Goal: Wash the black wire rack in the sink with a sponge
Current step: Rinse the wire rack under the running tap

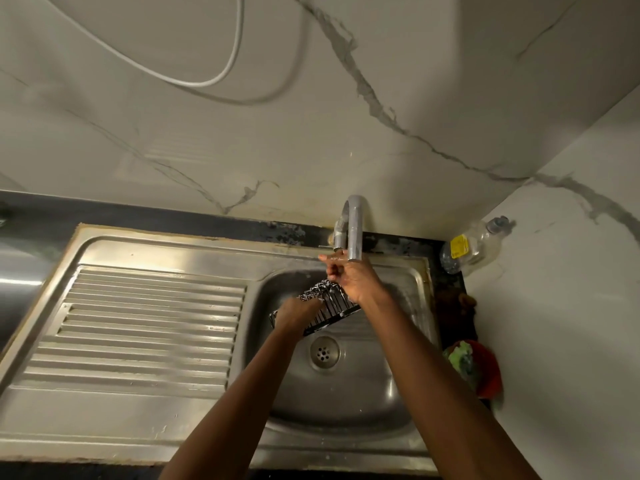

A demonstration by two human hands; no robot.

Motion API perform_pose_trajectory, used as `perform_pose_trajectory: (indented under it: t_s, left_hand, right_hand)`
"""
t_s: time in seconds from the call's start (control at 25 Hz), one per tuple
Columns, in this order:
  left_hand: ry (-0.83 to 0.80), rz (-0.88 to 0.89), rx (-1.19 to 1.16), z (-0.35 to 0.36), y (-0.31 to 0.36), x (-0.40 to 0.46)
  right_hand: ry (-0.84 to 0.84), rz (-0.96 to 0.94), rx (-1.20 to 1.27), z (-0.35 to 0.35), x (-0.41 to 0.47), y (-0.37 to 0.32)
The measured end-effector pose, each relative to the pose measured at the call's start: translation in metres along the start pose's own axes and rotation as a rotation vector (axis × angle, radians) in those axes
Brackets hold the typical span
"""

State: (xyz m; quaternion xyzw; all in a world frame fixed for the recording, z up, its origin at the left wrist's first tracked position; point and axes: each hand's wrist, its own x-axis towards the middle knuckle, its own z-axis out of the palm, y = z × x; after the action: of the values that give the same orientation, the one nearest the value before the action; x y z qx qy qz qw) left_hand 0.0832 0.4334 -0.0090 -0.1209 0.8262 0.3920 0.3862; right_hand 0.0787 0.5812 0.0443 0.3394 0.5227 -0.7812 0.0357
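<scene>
Rack [332,308]: held tilted over sink [346,393], under tap [353,230]
Left hand [298,311]: grasps rack
Right hand [349,280]: grasp unclear
Progress: washing underway; sponge unseen

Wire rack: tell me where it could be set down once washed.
The ribbed drainboard left of the sink is bare. So is the basin floor around the drain. It is crowded under the tap, where both hands hold the wire rack, and on the right ledge by the bottle.
</scene>
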Motion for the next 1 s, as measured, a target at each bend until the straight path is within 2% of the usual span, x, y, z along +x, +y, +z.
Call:
perform_pose_trajectory:
  t_s: [0.2, 0.32, 0.44, 0.56, 0.64, 0.72, 0.88, 1.0]
  left_hand:
    - [0.04, -0.049, 0.0, 0.002, -0.009, 0.007]
    - [0.035, -0.083, 0.0, 0.016, -0.009, 0.028]
    - [-0.028, -0.068, 0.046, 0.005, 0.018, 0.009]
    - [-0.101, -0.019, -0.072, -0.007, 0.034, -0.004]
    - [-0.189, -0.039, -0.182, -0.01, 0.042, -0.014]
    - [-0.28, -0.087, -0.254, -0.011, 0.053, -0.021]
    - [-0.335, -0.094, -0.079, -0.016, 0.082, -0.029]
    - [-0.364, -0.026, 0.028, -0.012, 0.105, -0.034]
  right_hand:
    - [-0.044, -0.173, -0.415, -0.015, -0.014, 0.003]
    - [0.01, -0.219, -0.486, -0.023, -0.023, -0.002]
    - [0.084, -0.237, -0.463, -0.043, -0.038, -0.012]
    - [0.121, -0.271, -0.426, -0.067, -0.051, -0.013]
    - [0.14, -0.325, -0.565, -0.078, -0.056, -0.01]
    - [0.09, -0.386, -0.726, -0.085, -0.058, -0.008]
    - [0.079, -0.604, -0.975, -0.092, -0.048, -0.01]
    - [0.169, -0.631, -1.049, -0.096, -0.043, -0.019]
